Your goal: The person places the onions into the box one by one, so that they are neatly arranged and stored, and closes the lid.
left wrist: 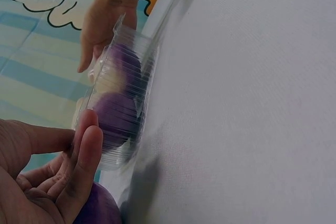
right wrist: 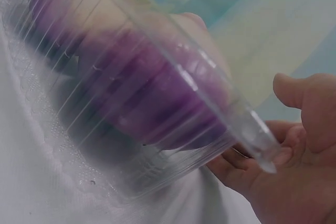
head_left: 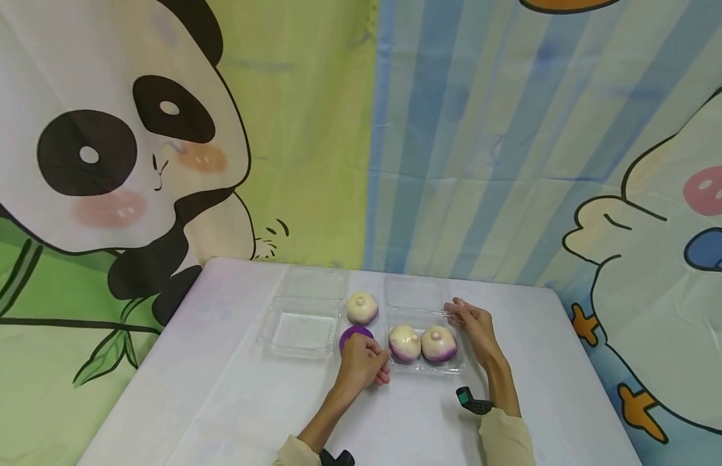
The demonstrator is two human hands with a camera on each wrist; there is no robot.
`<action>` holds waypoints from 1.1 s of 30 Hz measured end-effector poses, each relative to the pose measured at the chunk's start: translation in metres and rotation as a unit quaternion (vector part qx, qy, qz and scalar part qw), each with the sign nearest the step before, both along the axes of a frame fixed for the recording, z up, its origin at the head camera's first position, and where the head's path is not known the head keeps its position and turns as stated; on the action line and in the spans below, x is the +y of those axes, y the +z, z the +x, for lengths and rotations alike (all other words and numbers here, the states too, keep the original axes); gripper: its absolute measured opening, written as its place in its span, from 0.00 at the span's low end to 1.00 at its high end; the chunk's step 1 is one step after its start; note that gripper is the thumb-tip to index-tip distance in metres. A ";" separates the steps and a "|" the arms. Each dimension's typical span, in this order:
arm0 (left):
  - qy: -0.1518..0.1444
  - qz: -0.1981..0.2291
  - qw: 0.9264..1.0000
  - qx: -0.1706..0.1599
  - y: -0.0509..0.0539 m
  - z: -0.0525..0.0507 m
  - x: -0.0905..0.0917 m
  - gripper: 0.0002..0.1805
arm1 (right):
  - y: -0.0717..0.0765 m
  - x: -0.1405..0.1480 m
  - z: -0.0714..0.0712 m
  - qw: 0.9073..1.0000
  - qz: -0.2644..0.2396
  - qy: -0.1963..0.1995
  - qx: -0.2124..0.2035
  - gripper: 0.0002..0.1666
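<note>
Two white-and-purple turnips (head_left: pixel 404 343) (head_left: pixel 439 343) sit side by side in the base of a clear plastic box (head_left: pixel 426 369), its lid (head_left: pixel 416 293) folded back. My left hand (head_left: pixel 363 362) pinches the box's left rim between thumb and fingers, as the left wrist view shows. At the box's right side, my right hand (head_left: pixel 476 330) touches the wall with extended fingers (right wrist: pixel 236 163), its thumb apart. Left of the box lies a third turnip (head_left: pixel 361 308). A purple round thing (head_left: pixel 355 334), perhaps another turnip, is partly hidden behind my left hand.
A second clear plastic box (head_left: pixel 305 330) lies open on the left, its lid (head_left: pixel 314 283) folded back. Both boxes stand on a white-covered table (head_left: pixel 221 388). A printed cartoon curtain (head_left: pixel 314 129) hangs directly behind the table's back edge.
</note>
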State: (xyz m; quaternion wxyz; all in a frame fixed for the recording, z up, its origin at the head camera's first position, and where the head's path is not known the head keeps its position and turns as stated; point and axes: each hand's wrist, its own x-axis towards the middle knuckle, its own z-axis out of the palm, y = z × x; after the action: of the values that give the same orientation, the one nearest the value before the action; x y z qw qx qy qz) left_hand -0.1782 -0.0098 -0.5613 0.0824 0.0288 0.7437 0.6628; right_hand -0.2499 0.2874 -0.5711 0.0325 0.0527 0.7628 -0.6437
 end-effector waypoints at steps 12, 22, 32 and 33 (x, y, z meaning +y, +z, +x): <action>-0.001 -0.001 1.000 0.005 -0.001 -0.001 0.000 0.12 | 0.007 -0.002 0.003 0.999 -0.029 -0.024 0.038 0.37; -0.004 -0.001 1.000 0.016 -0.001 0.000 0.000 0.11 | 0.016 0.000 0.007 0.995 -0.016 -0.012 0.096 0.42; 0.000 0.005 1.000 0.011 -0.001 0.001 0.000 0.11 | 0.022 0.000 0.019 0.989 -0.015 -0.023 0.146 0.43; 0.001 0.006 1.000 0.010 -0.001 0.001 0.000 0.11 | 0.022 0.000 0.020 0.988 -0.018 -0.025 0.149 0.43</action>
State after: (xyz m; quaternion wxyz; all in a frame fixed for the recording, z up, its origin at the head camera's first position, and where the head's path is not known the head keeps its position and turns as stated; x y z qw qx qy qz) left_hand -0.1771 -0.0100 -0.5624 0.0744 0.0348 0.7405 0.6670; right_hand -0.2294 0.2873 -0.5492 -0.0968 -0.0251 0.7457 -0.6587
